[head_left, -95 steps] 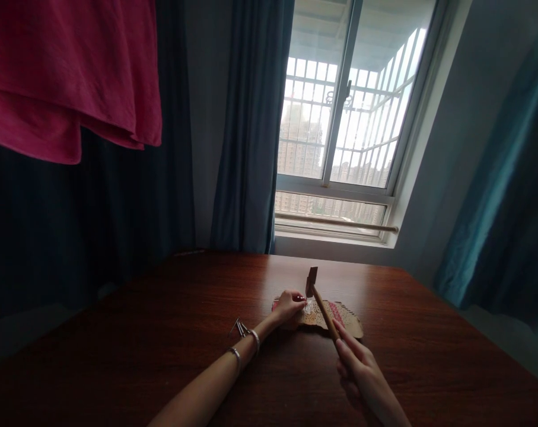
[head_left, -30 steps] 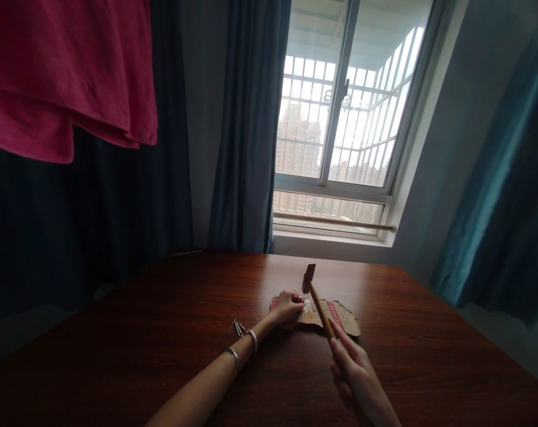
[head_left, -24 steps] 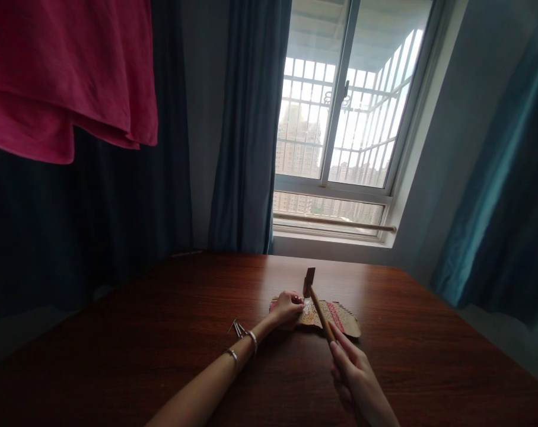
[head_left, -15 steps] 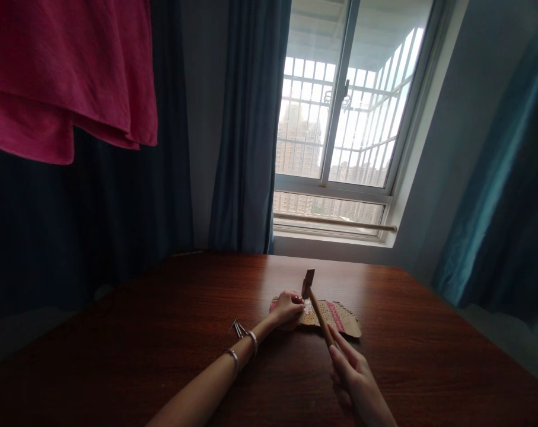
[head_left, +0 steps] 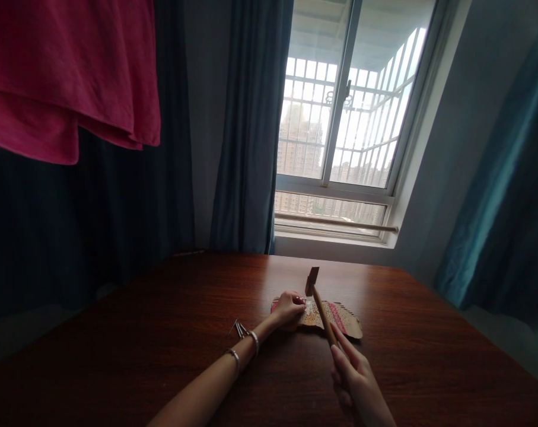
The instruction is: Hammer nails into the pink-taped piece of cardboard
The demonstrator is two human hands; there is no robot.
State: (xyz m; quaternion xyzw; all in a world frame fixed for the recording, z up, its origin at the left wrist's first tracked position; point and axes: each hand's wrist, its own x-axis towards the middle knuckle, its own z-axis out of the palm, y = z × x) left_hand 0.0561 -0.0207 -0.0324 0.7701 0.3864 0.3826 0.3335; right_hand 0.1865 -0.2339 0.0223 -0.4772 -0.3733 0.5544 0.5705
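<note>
A hammer [head_left: 324, 317] with a wooden handle is in my right hand [head_left: 355, 370], its fingers wrapped round the lower part. The hammer's head is raised over a flat piece of cardboard [head_left: 351, 323] with a speckled pattern and pink bands. My left hand [head_left: 292, 308] rests at the cardboard's left side, fingers pinched together close to the hammer's head. Whatever is between those fingertips is too small to make out. Several thin metal nails [head_left: 239, 329] lie on the table beside my left wrist, partly hidden by it.
The brown wooden table [head_left: 130, 350] spreads out around both hands. Behind it are a barred window [head_left: 335, 118] and a blue curtain [head_left: 251, 130]. A pink towel [head_left: 73, 77] hangs at the upper left, and another curtain [head_left: 495, 196] hangs at the right.
The hammer's head has shifted slightly up and to the right, away from my left fingers. My left hand keeps its place on the cardboard. The whole view has drifted a little.
</note>
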